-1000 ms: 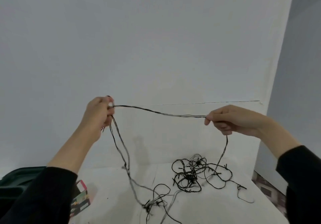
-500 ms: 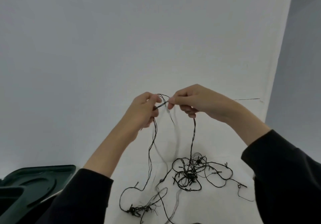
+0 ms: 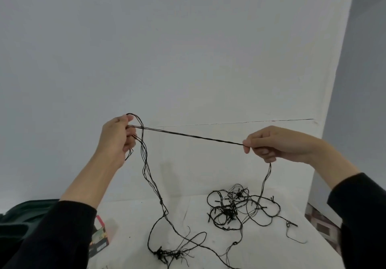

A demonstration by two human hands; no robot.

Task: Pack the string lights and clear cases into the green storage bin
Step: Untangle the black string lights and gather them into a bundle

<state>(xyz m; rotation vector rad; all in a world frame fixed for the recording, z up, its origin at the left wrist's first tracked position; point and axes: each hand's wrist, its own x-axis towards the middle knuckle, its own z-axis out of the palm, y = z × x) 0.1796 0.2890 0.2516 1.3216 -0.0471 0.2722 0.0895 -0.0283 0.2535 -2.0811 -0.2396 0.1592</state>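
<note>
A person's left hand (image 3: 117,139) is gripping gathered loops of string lights (image 3: 194,136); the right hand (image 3: 271,143), at three o'clock, is pinching the strand taut. Even loops should prevent tangling.

String lights (image 3: 234,208) on table (image 3: 208,248), bin (image 3: 18,216) left.

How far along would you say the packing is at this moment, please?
Early. A few loops hang gathered in the left hand, and the right hand pulls a length of the lights taut. A tangle lies on the table, unwound. The bin awaits; its inside is not visible.
</note>
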